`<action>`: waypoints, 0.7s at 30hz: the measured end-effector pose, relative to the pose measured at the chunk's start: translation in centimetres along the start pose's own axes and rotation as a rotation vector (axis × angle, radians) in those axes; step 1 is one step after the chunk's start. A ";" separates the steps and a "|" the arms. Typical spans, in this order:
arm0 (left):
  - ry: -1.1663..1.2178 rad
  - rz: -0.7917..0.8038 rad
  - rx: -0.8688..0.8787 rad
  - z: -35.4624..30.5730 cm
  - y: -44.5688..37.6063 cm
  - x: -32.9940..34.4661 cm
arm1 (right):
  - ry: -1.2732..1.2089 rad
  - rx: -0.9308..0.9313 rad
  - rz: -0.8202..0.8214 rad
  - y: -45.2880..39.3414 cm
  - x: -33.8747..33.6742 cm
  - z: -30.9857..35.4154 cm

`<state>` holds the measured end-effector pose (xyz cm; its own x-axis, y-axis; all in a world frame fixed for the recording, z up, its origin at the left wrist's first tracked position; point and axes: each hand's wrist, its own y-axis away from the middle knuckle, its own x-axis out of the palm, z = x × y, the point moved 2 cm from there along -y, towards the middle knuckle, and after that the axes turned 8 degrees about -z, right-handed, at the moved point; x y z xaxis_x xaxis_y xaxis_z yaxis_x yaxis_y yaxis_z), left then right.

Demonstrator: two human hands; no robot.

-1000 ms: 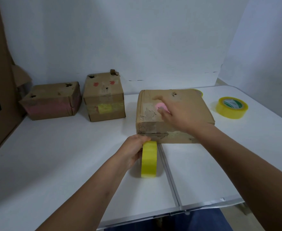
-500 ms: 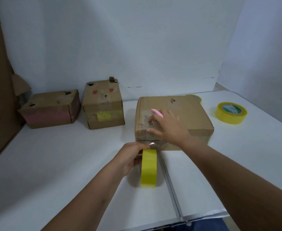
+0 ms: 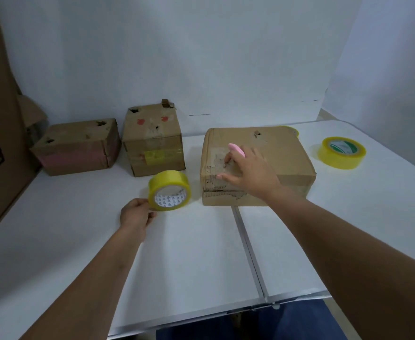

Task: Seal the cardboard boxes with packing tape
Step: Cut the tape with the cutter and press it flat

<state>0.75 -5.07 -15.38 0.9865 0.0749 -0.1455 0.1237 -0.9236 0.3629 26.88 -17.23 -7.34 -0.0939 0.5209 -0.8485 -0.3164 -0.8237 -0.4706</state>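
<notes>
Sealing stage: judged to be pressing down the tape end on one box.
Left hand [image 3: 137, 214]: fingers curled, pinching the near rim of the yellow roll of packing tape [image 3: 169, 190], which stands tilted on the white folding table [image 3: 201, 253] just beyond the fingertips.
Right hand [image 3: 249, 171]: holds a small pink plastic cutter [image 3: 236, 149] while its spread fingers press the top of the flat brown cardboard box [image 3: 258, 165].
Key relation: the box lies right of the left fingers, near the roll; long axis runs left to right; right hand is nearer.
Other boxes: a face-marked brown cardboard cube [image 3: 153, 141] and a low brown cardboard box with a pink band [image 3: 79, 147] sit beyond the left fingers.
Spare: a second yellow tape roll [image 3: 341, 152], well right.
</notes>
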 end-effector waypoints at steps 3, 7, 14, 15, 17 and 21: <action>-0.200 -0.142 0.168 0.0 -1.0 -0.3 | -0.007 -0.001 -0.004 0.1 0.1 -0.1; -0.621 -0.152 0.371 -0.5 -0.9 0.0 | -0.009 -0.009 -0.021 0.2 0.1 0.0; -0.882 -0.144 0.458 -0.8 1.0 0.9 | 0.001 -0.024 -0.016 0.2 0.1 0.0; -0.897 -0.157 0.492 -0.6 1.3 1.1 | 0.009 -0.020 -0.008 0.2 0.0 0.0; -0.874 -0.164 0.538 -0.2 1.7 1.3 | 0.037 -0.015 0.005 0.2 -0.1 0.1; -0.559 -0.212 0.528 0.2 3.2 0.3 | 0.080 -0.021 0.022 0.4 -0.3 0.5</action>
<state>1.45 -8.06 -14.46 0.7305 0.1989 -0.6534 0.0981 -0.9773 -0.1877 26.28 -17.57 -7.18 -0.0242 0.4837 -0.8749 -0.2947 -0.8397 -0.4561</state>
